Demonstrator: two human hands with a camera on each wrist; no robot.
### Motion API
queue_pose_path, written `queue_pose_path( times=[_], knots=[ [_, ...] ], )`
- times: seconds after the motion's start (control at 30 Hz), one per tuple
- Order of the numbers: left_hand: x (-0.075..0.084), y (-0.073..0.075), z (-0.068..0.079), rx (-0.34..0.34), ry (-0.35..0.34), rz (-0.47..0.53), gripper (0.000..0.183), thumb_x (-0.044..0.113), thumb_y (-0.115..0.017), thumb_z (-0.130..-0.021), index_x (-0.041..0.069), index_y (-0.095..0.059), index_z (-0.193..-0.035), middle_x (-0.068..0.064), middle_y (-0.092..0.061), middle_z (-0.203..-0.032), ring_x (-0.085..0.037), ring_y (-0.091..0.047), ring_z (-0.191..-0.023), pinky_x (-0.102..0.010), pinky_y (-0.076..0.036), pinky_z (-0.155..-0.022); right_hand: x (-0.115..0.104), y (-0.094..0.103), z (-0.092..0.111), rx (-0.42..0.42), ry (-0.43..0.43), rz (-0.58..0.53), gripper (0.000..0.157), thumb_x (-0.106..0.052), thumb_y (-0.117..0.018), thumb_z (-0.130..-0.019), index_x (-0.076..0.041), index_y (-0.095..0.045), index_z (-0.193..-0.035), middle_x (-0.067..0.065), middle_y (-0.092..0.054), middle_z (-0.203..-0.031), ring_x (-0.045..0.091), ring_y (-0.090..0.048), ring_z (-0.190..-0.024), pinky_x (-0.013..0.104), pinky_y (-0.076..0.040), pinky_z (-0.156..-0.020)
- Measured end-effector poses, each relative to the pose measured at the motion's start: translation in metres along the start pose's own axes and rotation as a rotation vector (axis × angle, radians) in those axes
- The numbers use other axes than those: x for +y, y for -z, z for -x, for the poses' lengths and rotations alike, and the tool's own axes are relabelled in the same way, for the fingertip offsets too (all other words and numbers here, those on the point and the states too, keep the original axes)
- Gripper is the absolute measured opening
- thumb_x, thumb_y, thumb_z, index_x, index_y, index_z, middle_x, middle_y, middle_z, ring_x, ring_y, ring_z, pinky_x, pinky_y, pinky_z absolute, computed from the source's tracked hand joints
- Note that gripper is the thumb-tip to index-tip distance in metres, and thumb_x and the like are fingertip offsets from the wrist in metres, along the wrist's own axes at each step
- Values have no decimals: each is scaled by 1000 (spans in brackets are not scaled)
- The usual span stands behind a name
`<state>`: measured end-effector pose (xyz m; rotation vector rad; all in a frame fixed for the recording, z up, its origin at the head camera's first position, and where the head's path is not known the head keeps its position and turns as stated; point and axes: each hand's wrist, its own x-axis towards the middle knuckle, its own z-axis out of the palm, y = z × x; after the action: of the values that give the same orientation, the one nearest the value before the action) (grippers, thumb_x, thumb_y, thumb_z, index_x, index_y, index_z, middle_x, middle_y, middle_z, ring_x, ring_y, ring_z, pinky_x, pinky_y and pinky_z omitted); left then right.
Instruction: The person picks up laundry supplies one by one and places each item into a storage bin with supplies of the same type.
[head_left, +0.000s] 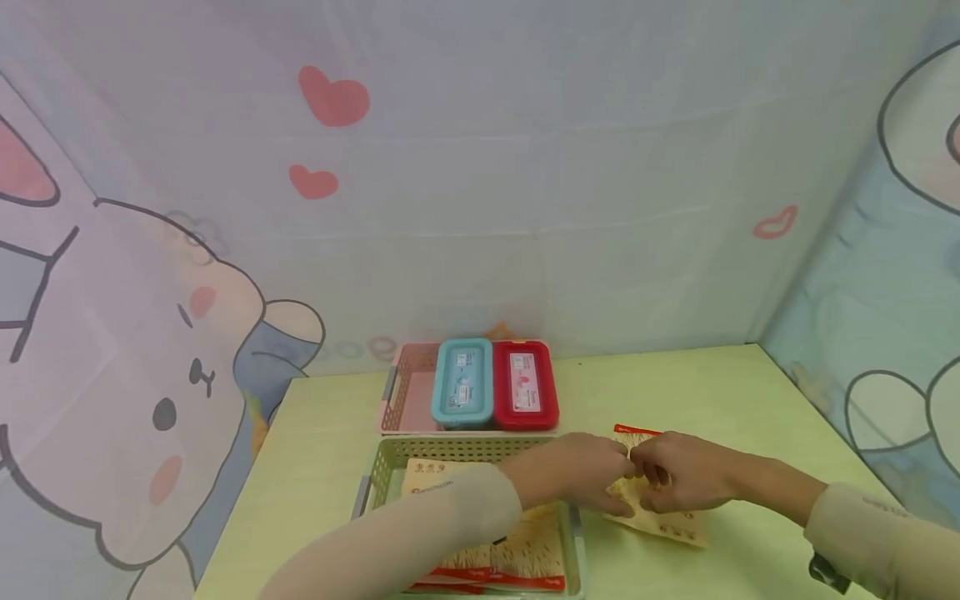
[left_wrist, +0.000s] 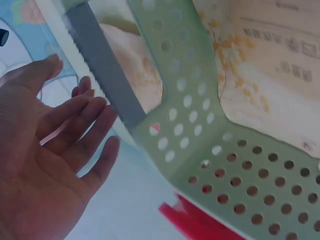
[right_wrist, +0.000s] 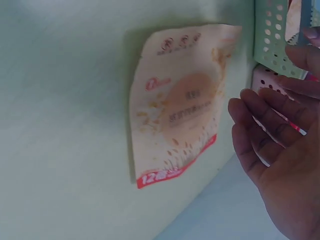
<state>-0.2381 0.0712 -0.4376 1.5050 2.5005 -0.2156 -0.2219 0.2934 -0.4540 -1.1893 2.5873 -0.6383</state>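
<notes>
A beige packet with a red strip along one end lies on the table to the right of the green basket. Both hands are over it in the head view, fingertips close together: the left hand reaches in from the basket side, the right hand from the right. In the left wrist view the left hand has loosely bent fingers beside the basket's grey handle. The right wrist view has the packet whole, apart from the right hand, whose relaxed fingers hold nothing.
More beige packets lie inside the green basket, partly behind the left sleeve. Behind it stands a pink basket with a blue lidded box and a red one. A printed curtain hangs behind the table.
</notes>
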Motion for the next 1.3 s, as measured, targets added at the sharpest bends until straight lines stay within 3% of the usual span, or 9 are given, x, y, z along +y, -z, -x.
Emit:
queue_pose_path(
  times=[0.1,0.23,0.43,0.6,0.8,1.0,1.3],
  knots=[
    [5,-6,-6,-60,26,38,52,63,-67,-98,25,-71,-132,14,-66,-123,-1,-64,-107,-21,-53,-88,5,-8,3,-31,-32,-18,19,-27,-80,-90,-19,-65,-97,-8,-60,-83,2,-51,-73,23,-46,-65],
    [12,-13,-9,-115,54,8,51,67,-66,-96,28,-73,-128,14,-66,-117,-3,-64,-102,-24,-54,-86,10,-16,5,-65,-76,0,23,-30,-83,-87,-17,-64,-91,-10,-54,-78,0,-43,-69,22,-40,-62],
    [12,-28,-14,-162,9,-26,43,67,-64,-97,25,-69,-108,11,-62,-109,-4,-59,-91,-26,-54,-79,13,-23,9,-98,-119,-5,25,-27,-83,-83,-16,-61,-82,-15,-47,-71,-2,-38,-62,20,-33,-57],
    [14,-34,-20,-186,19,-30,44,67,-63,-97,26,-70,-112,11,-62,-118,-5,-60,-95,-26,-54,-85,18,-32,12,-125,-144,-5,27,-27,-86,-82,-17,-61,-83,-16,-47,-71,-2,-40,-62,20,-34,-56],
    [20,-33,-24,-196,54,-69,48,67,-66,-95,28,-73,-121,12,-60,-132,-6,-63,-103,-25,-53,-92,18,-37,12,-143,-153,13,31,-28,-88,-80,-18,-59,-83,-13,-49,-72,-1,-40,-63,21,-36,-57],
    [18,-32,-23,-191,62,-73,43,64,-69,-95,29,-74,-118,15,-60,-135,-6,-64,-104,-25,-52,-94,17,-38,11,-148,-164,37,34,-26,-91,-77,-18,-59,-84,-13,-48,-74,-1,-41,-64,21,-37,-59],
    [17,-36,-24,-163,42,-97,33,60,-70,-96,27,-72,-100,15,-59,-109,-5,-54,-83,-23,-52,-82,16,-46,13,-115,-171,78,40,-31,-94,-75,-20,-57,-84,-16,-45,-73,0,-40,-64,23,-36,-57]
  ],
)
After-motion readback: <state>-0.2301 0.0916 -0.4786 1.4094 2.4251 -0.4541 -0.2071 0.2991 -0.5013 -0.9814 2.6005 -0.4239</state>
